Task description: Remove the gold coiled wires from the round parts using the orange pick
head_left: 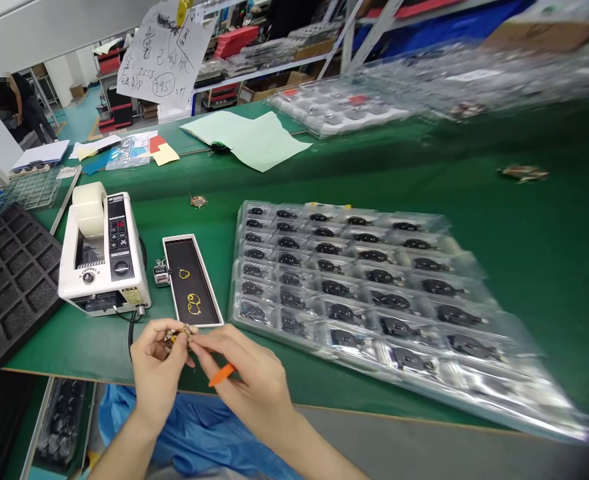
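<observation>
Near the table's front edge, my left hand (155, 380) is closed on a small round electronic part (175, 335) with metallic and yellow bits, gripping it between thumb and fingers. My right hand (257, 377) is closed too, its thumb and forefinger pinched together at the right side of that part. An orange pointed tool (222, 375) sticks out from within the right hand; the rest of it is hidden. Just beyond the hands lies a white-rimmed tray (197, 280) with a black bottom, holding yellow ring-shaped pieces (193, 304).
A white tape dispenser (105, 257) stands left, with a tally counter (161, 273) beside the small tray. Stacked clear blister trays (344, 267) of black parts spread out to the right. Round parts (199, 201) lie farther back. A black foam tray (11, 287) is far left.
</observation>
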The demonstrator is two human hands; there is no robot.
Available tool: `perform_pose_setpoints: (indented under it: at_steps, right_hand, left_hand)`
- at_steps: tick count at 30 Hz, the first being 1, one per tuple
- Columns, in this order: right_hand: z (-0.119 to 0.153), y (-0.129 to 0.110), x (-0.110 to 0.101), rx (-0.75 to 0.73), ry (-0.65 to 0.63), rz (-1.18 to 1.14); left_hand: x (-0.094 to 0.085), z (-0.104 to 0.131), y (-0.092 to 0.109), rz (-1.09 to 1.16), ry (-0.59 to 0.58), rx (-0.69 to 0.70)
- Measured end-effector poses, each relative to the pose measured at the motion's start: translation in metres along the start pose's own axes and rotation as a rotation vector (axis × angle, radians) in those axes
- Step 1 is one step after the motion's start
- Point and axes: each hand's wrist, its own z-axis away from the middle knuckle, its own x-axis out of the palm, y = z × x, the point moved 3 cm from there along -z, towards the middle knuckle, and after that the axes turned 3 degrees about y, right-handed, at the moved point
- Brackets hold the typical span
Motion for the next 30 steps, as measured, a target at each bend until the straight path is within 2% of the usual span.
perform_pose_setpoints:
  at_steps: [5,14,17,20,23,25,27,30]
  right_hand:
    - [0.000,0.003,0.007,-0.008,0.082,0.080]
    - [-0.005,0.007,0.009,0.114,0.039,0.047]
    - [-0.007,0.010,0.010,0.131,-0.008,-0.075]
    - [-0.009,0.009,0.010,0.221,-0.140,-0.247]
    - [-0.013,0.011,0.007,0.305,-0.243,-0.326]
    - [-0.019,0.017,0.006,0.349,-0.260,-0.265]
    - [-0.025,0.029,0.007,0.403,-0.311,-0.059]
    - [-0.033,0.045,0.011,0.431,-0.526,0.399]
  left_hand:
    - [0.001,0.012,0.005,-0.134,-0.002,0.108]
    - [-0.002,0.020,-0.002,-0.186,-0.145,0.244]
    - [-0.005,0.016,-0.004,-0.179,-0.136,0.226]
    - [-0.008,0.010,-0.008,-0.121,-0.072,0.157]
    - [-0.011,0.005,-0.013,0.011,0.009,0.062]
    - [-0.013,0.001,-0.016,0.084,0.052,0.004]
    - [-0.015,-0.002,-0.018,0.123,0.072,-0.055]
    - [-0.018,-0.005,-0.018,0.143,0.060,-0.129]
